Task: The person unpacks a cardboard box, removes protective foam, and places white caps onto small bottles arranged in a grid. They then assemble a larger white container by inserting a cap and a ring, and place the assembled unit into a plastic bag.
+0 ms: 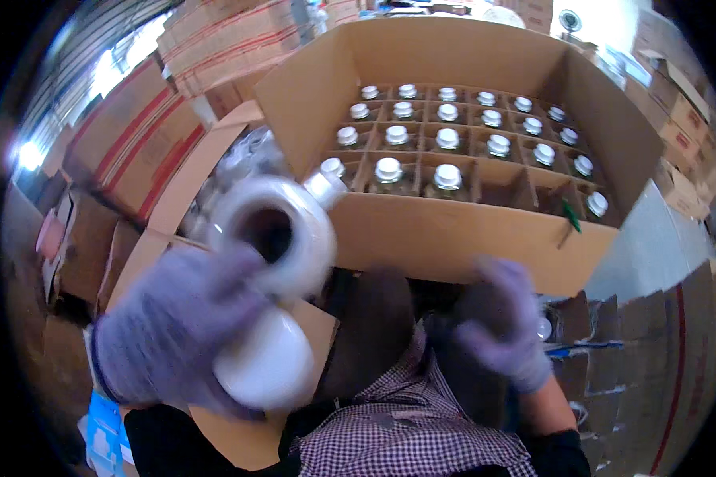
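Note:
My left hand (pixel 175 326), in a purple-grey knitted glove, is closed on a shiny white object (pixel 314 254). Its upper part is a thick ring around a dark hole, with a narrow white end at the upper right; motion blurs it, so its kind is unclear. A rounded white part (pixel 266 362) shows below the fingers; whether it joins the ring is hidden. My gloved right hand (pixel 505 322) is blurred, thumb and fingers apart, with nothing visible in it. It is nearest to the front wall of a large open carton (pixel 469 234). White-capped clear bottles (pixel 448 179) stand upright in its divided compartments.
At the carton's front right, some compartments (pixel 505 191) hold no bottle, and a green strip (pixel 571 216) lies at the front edge. Another open carton (pixel 203 171) with clear wrapped items stands left. Stacked cartons (pixel 139 139) rise behind; cardboard dividers (pixel 628 358) stand at right.

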Tool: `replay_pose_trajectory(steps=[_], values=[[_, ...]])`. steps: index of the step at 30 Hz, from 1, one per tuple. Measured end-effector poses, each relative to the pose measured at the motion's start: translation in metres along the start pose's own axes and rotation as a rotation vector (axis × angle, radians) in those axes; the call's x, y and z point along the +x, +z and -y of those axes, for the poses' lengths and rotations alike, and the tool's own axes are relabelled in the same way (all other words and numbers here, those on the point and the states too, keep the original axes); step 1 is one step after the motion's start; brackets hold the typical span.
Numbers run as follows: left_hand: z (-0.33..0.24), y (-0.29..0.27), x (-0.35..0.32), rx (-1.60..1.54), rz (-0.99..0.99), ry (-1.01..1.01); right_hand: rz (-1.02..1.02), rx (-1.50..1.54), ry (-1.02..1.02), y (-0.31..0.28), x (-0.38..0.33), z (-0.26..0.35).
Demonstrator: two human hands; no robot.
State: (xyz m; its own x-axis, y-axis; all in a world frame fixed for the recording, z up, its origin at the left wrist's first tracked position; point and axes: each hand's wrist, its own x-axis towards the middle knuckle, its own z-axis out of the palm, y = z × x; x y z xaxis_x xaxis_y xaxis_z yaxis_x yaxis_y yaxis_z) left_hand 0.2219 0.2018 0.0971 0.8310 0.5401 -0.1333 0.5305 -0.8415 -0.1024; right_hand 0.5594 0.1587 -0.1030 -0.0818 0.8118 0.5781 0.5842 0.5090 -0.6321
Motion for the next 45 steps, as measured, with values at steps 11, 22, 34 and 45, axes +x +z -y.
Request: replay_pose_trajectory(steps=[11,22,34,45], values=[[-0.078,0.107,0.126,-0.326,0.244,0.635,0.059,0.195,0.078,0.011,-0.062,0.009],[-0.067,0.104,0.126,-0.411,0.182,0.688,0.033,0.182,0.06,0.005,-0.059,0.015],[0.107,0.118,0.223,-0.339,-0.696,-0.223,-0.005,-0.239,0.426,-0.052,-0.068,0.01],[0.051,0.16,0.354,-0.171,-0.506,-0.171,-0.266,-0.081,0.584,-0.063,-0.131,-0.028]])
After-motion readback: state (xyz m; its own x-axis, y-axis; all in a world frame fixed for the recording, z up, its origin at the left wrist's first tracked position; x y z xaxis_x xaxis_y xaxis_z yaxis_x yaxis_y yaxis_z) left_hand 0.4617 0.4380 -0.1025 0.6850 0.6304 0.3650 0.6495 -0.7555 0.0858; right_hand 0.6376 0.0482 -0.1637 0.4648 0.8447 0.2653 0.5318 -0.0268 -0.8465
